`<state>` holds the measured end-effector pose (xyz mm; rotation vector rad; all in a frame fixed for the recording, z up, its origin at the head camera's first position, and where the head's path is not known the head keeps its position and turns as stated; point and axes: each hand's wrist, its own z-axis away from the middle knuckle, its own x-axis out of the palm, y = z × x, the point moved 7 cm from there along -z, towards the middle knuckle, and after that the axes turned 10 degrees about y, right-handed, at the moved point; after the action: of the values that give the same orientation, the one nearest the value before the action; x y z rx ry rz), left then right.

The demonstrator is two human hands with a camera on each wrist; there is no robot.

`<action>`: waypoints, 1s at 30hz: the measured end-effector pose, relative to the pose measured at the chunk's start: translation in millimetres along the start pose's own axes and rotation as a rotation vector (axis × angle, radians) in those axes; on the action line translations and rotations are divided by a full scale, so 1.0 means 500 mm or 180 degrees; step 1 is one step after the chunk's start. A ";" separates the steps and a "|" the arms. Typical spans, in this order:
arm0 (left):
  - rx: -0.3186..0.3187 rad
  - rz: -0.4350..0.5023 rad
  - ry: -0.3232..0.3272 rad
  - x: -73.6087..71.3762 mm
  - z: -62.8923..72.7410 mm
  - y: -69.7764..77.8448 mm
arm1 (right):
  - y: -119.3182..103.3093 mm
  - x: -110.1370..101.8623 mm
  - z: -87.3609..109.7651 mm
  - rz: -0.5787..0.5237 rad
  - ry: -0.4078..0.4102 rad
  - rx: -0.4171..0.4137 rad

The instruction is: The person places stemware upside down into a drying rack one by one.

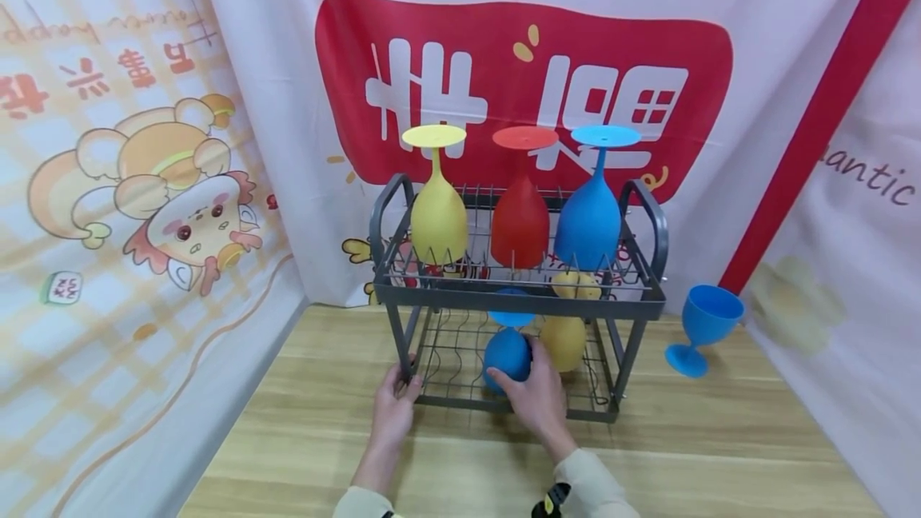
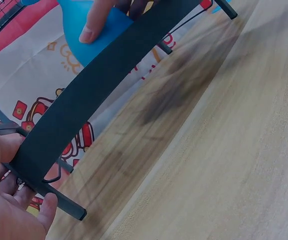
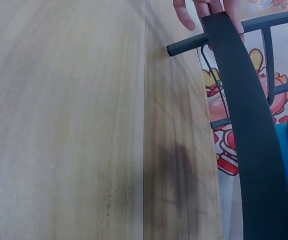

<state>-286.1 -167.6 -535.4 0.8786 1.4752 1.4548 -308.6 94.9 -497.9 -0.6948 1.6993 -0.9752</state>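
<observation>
A two-tier dark metal dish rack [image 1: 475, 296] stands on the wooden table. My left hand [image 1: 393, 406] grips its lower left front corner, thumb and fingers around the frame in the left wrist view. On the lower tier my right hand [image 1: 540, 398] holds the bowl of an upside-down blue goblet [image 1: 504, 352], thumb in front, the other fingers partly hidden behind it. Just right of that goblet, an upside-down yellow goblet [image 1: 564, 342] stands on the same tier, partly covered by the upper rail.
Upside down on the upper tier stand a yellow goblet [image 1: 439, 218], a red goblet [image 1: 520, 222] and a blue goblet [image 1: 588, 222]. Another blue goblet [image 1: 708, 318] stands upright on the table [image 1: 719, 446], right of the rack. Printed cloth [image 1: 252, 38] hangs behind and at both sides.
</observation>
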 end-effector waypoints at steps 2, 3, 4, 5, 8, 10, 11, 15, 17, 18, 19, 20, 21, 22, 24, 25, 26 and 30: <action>0.0007 0.0011 0.0007 0.003 0.000 0.000 | 0.002 0.002 -0.004 0.0054 0.0017 0.0065; 0.0008 0.0018 0.0011 0.004 0.000 0.001 | 0.002 0.004 -0.006 0.0073 0.0029 0.0092; 0.0014 0.0026 0.0008 0.004 0.000 0.001 | 0.003 0.005 -0.008 0.0095 0.0048 0.0110; 0.0012 0.0031 0.0009 0.005 0.000 0.001 | 0.003 0.006 -0.010 0.0116 0.0061 0.0125; -0.0004 0.0042 0.0012 0.008 -0.004 0.002 | 0.004 0.010 -0.018 0.0163 0.0092 0.0167; 0.0008 0.0048 0.0005 0.010 -0.009 0.003 | 0.003 0.012 -0.026 0.0170 0.0096 0.0188; 0.0024 0.0048 0.0000 0.012 -0.013 0.004 | 0.002 0.013 -0.031 0.0173 0.0102 0.0192; 0.0111 0.0072 -0.0012 0.017 -0.025 0.013 | -0.006 0.014 -0.046 0.0238 0.0175 0.0162; 0.0124 0.0096 -0.0005 0.018 -0.028 0.016 | -0.008 0.015 -0.051 0.0318 0.0197 0.0161; 0.0124 0.0107 -0.0003 0.018 -0.028 0.018 | -0.010 0.016 -0.053 0.0349 0.0206 0.0168; 0.0123 0.0111 -0.0001 0.017 -0.028 0.019 | -0.011 0.017 -0.054 0.0387 0.0210 0.0186; 0.0115 0.0115 0.0000 0.017 -0.027 0.019 | -0.010 0.018 -0.054 0.0427 0.0217 0.0202; 0.0109 0.0123 0.0001 0.016 -0.027 0.020 | -0.010 0.019 -0.054 0.0466 0.0234 0.0217; 0.0113 0.0124 -0.0004 0.016 -0.025 0.020 | -0.009 0.020 -0.054 0.0495 0.0247 0.0238; 0.0120 0.0127 -0.0011 0.014 -0.021 0.019 | -0.007 0.023 -0.052 0.0539 0.0272 0.0284; 0.0120 0.0125 -0.0008 0.012 -0.018 0.017 | -0.004 0.024 -0.049 0.0558 0.0281 0.0308; 0.0125 0.0119 -0.0002 0.011 -0.015 0.014 | -0.001 0.025 -0.047 0.0566 0.0286 0.0339; 0.0115 0.0088 0.0034 0.004 0.000 0.002 | 0.011 0.031 -0.032 0.0584 0.0288 0.0432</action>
<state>-287.1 -165.8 -534.4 0.9179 1.5070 1.4592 -328.8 89.7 -507.4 -0.4038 1.7238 -0.9934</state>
